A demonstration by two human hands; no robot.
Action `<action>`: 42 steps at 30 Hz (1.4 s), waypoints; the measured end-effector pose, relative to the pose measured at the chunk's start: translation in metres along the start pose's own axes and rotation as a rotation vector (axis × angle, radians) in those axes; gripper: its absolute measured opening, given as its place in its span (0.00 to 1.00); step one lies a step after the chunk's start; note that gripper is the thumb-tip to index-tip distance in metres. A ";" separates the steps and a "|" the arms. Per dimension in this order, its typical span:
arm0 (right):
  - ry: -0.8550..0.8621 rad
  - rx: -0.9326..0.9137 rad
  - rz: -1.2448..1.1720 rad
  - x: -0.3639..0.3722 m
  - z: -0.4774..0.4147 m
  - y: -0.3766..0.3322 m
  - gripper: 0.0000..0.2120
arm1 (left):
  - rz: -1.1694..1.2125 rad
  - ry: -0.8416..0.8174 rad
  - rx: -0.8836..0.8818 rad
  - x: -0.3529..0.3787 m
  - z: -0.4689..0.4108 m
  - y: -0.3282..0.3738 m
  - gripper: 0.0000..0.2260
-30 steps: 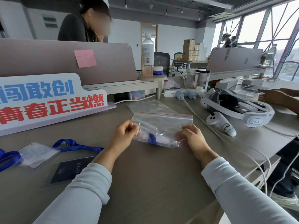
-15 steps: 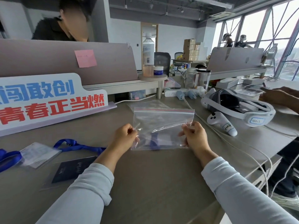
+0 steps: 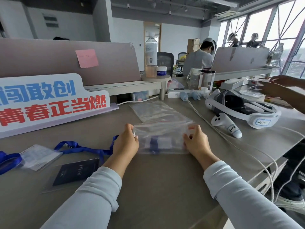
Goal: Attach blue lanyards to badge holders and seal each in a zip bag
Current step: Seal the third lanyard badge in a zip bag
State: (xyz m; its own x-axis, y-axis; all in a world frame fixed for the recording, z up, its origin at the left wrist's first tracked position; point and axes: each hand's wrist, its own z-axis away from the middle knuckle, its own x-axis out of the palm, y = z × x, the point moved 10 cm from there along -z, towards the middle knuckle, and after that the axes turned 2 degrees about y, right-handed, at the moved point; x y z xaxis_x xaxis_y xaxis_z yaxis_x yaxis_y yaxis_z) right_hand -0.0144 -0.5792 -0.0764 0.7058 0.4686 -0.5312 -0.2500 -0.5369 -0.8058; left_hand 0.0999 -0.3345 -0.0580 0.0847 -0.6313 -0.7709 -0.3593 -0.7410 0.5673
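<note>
A clear zip bag (image 3: 160,136) with a red zip line lies low over the desk between my hands. Inside it I see a badge holder with a blue lanyard (image 3: 154,142). My left hand (image 3: 126,142) pinches the bag's left edge and my right hand (image 3: 195,141) pinches its right edge. To the left lie a loose blue lanyard (image 3: 79,147), a clear badge holder (image 3: 40,156) and a dark card holder (image 3: 74,172). An empty zip bag (image 3: 151,109) lies flat behind the held one.
A blue-and-red sign (image 3: 49,101) stands at the left. A white headset (image 3: 242,109) and controller (image 3: 226,124) sit at the right, with cables (image 3: 203,119) running to the desk edge. Another person's hands (image 3: 277,88) work at the far right.
The bag has come down from upright to lie nearly flat, top edge tipped away. My hands stayed on its two side edges. The person behind the partition has gone from view.
</note>
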 end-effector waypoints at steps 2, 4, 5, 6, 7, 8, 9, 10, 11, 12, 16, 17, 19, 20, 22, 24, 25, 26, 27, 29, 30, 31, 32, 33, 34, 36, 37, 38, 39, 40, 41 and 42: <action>-0.020 0.002 0.080 0.002 0.000 0.000 0.14 | -0.122 -0.015 0.048 0.002 0.002 0.004 0.13; -0.037 -0.010 0.137 0.004 0.002 -0.002 0.15 | -0.199 -0.050 0.081 0.007 0.001 0.006 0.13; -0.041 -0.021 0.162 0.004 0.002 -0.003 0.14 | -0.225 -0.069 0.083 0.009 0.001 0.005 0.13; -0.043 -0.031 0.182 0.004 0.003 -0.004 0.14 | -0.249 -0.086 0.082 0.011 0.000 0.005 0.13; -0.044 -0.035 0.197 0.004 0.003 -0.005 0.14 | -0.277 -0.097 0.080 0.012 0.000 0.005 0.13; -0.043 -0.036 0.212 0.004 0.003 -0.005 0.13 | -0.305 -0.100 0.076 0.011 0.000 0.006 0.13; -0.041 -0.033 0.232 0.004 0.004 -0.005 0.12 | -0.329 -0.099 0.071 0.010 0.000 0.006 0.14; -0.036 -0.027 0.257 0.003 0.004 -0.005 0.12 | -0.345 -0.091 0.067 0.009 0.000 0.006 0.14; -0.028 -0.020 0.290 0.002 0.005 -0.005 0.13 | -0.355 -0.080 0.063 0.008 -0.002 0.005 0.15; -0.017 -0.012 0.331 0.000 0.005 -0.006 0.14 | -0.359 -0.073 0.057 0.007 -0.003 0.005 0.16; 0.005 -0.016 0.438 -0.003 0.004 -0.007 0.19 | -0.383 -0.087 0.033 0.010 -0.007 0.003 0.18; -0.015 -0.021 0.463 0.000 0.004 -0.006 0.21 | -0.377 -0.088 0.034 0.011 -0.006 0.004 0.19; -0.083 -0.020 0.505 0.008 0.004 -0.003 0.24 | -0.358 -0.090 0.039 0.012 -0.005 0.005 0.20; -0.118 -0.016 0.507 0.012 0.005 -0.002 0.25 | -0.345 -0.096 0.034 0.012 -0.004 0.005 0.20; -0.155 -0.002 0.459 0.016 0.006 -0.001 0.25 | -0.300 -0.118 0.011 0.015 -0.004 0.004 0.22; -0.152 0.001 0.361 0.016 0.006 0.000 0.24 | -0.221 -0.144 -0.018 0.018 -0.004 0.002 0.24; -0.145 0.000 0.312 0.015 0.005 0.000 0.23 | -0.169 -0.156 -0.033 0.019 -0.003 0.001 0.26; -0.138 -0.003 0.269 0.015 0.005 0.000 0.22 | -0.112 -0.165 -0.050 0.021 -0.002 0.000 0.28; -0.132 -0.005 0.233 0.014 0.004 0.000 0.20 | -0.057 -0.170 -0.065 0.021 -0.002 -0.001 0.30; -0.126 -0.016 0.180 0.014 0.004 -0.002 0.18 | 0.032 -0.170 -0.088 0.020 -0.001 -0.002 0.33; -0.121 -0.029 0.151 0.013 0.005 -0.004 0.17 | 0.064 -0.171 -0.093 0.019 -0.001 -0.002 0.33; -0.114 -0.044 0.120 0.013 0.005 -0.007 0.17 | 0.083 -0.174 -0.092 0.019 0.000 -0.001 0.32; -0.104 -0.061 0.094 0.012 0.005 -0.010 0.17 | 0.090 -0.176 -0.084 0.019 0.001 0.000 0.30; -0.094 -0.072 0.075 0.011 0.006 -0.012 0.17 | 0.087 -0.176 -0.071 0.019 0.002 0.001 0.28; -0.089 -0.076 0.060 0.011 0.005 -0.013 0.18 | 0.077 -0.171 -0.054 0.019 0.003 0.003 0.25; -0.091 -0.057 0.033 0.011 0.004 -0.009 0.18 | 0.057 -0.156 -0.019 0.018 0.004 0.006 0.18; -0.091 -0.040 0.020 0.010 0.004 -0.007 0.17 | 0.059 -0.151 -0.008 0.018 0.005 0.006 0.14; -0.085 -0.025 0.007 0.009 0.003 -0.005 0.17 | 0.072 -0.149 -0.006 0.018 0.005 0.007 0.11; -0.076 -0.006 -0.011 0.008 0.003 -0.002 0.17 | 0.091 -0.152 -0.011 0.019 0.006 0.007 0.09; -0.068 0.017 -0.038 0.007 0.004 0.000 0.16 | 0.112 -0.155 -0.020 0.020 0.007 0.007 0.08; -0.065 0.044 -0.069 0.007 0.005 0.002 0.16 | 0.133 -0.160 -0.033 0.020 0.007 0.006 0.08; -0.068 0.067 -0.099 0.007 0.007 0.003 0.16 | 0.166 -0.163 -0.055 0.021 0.008 0.005 0.08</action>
State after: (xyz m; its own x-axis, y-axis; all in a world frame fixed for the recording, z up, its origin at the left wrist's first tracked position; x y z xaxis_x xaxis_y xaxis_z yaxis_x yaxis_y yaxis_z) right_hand -0.0148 -0.5731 -0.0846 0.6835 0.5644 -0.4628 -0.2264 -0.4389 -0.8696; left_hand 0.0927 -0.3490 -0.0736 -0.1239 -0.7034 -0.6999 -0.3040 -0.6445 0.7015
